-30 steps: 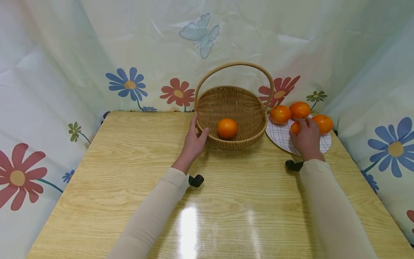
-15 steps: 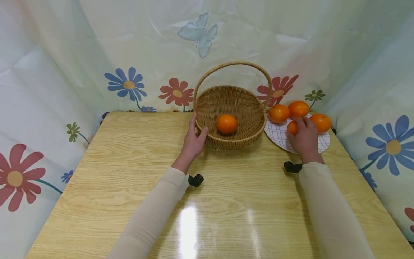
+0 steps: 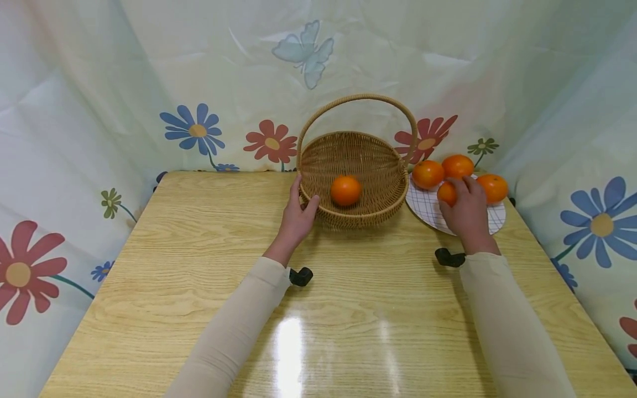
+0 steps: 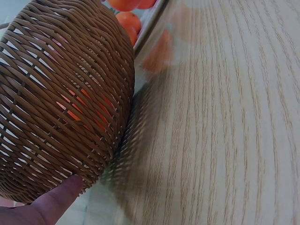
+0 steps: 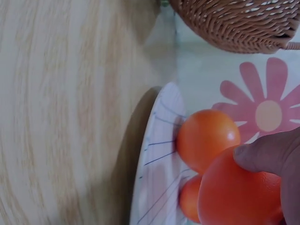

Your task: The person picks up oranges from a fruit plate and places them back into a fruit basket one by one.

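A brown wicker basket (image 3: 358,222) with a tall arched handle stands at the back of the table, its opening facing me. One orange (image 3: 345,191) lies inside it. With thumb and fingers apart, my left hand (image 3: 297,220) holds the basket's left side; its thumb (image 4: 63,194) presses the woven wall. To the right, my right hand (image 3: 466,213) grips another orange (image 5: 239,192) over a white checked plate (image 3: 428,210), the thumb on its side. Whether that orange touches the plate I cannot tell. Three more oranges (image 3: 458,166) rest on the plate around the hand.
The wooden table (image 3: 348,309) carries the basket and plate near its back edge. A flowered curtain (image 3: 239,66) hangs close behind them and along both sides. A dark wrist mount (image 3: 301,276) sticks out beside each sleeve cuff.
The right hand and the orange in it have shifted slightly left, and a little more of that orange shows. The left hand keeps its place on the basket. The whole view has drifted slightly.
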Tool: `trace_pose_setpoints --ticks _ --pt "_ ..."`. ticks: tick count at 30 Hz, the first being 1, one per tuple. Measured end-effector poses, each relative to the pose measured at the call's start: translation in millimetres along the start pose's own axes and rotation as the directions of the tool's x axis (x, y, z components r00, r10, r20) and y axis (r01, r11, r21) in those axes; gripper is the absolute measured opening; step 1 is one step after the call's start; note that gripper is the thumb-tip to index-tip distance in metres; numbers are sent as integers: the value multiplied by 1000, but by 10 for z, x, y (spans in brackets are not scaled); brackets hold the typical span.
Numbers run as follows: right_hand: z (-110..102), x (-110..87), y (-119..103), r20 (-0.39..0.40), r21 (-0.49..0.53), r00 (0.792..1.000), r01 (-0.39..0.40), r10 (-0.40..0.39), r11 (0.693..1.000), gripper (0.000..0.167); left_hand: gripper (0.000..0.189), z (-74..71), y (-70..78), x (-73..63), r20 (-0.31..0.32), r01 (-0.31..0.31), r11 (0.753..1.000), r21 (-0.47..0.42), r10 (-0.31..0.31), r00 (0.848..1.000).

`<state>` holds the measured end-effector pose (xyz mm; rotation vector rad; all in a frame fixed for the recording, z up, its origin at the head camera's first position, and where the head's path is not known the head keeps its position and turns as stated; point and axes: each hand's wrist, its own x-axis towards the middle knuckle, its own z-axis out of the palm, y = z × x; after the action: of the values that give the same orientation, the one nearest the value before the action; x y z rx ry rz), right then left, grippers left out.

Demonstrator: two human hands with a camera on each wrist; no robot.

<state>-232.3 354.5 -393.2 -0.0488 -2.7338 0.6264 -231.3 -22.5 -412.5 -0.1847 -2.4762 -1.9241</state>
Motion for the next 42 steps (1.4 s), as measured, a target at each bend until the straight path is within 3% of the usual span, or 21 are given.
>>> trace_pose_setpoints --ticks 14,21,31,42 --pt "-109 -45 -233 -89 47 992 91 -87 995 50 73 0 -5 15 13 1 1000 -24 0 1000" --pt "-166 -66 -354 -90 36 991 106 -103 994 53 73 -12 63 -3 33 20 1000 -22 -19 999" --pt "-236 -92 -533 -167 24 963 218 -211 976 53 73 20 3 1 -3 -10 1000 -8 10 1000" --pt "-316 -118 -756 -179 19 951 259 -251 966 53 71 18 -6 -4 0 0 1000 -4 0 1000"
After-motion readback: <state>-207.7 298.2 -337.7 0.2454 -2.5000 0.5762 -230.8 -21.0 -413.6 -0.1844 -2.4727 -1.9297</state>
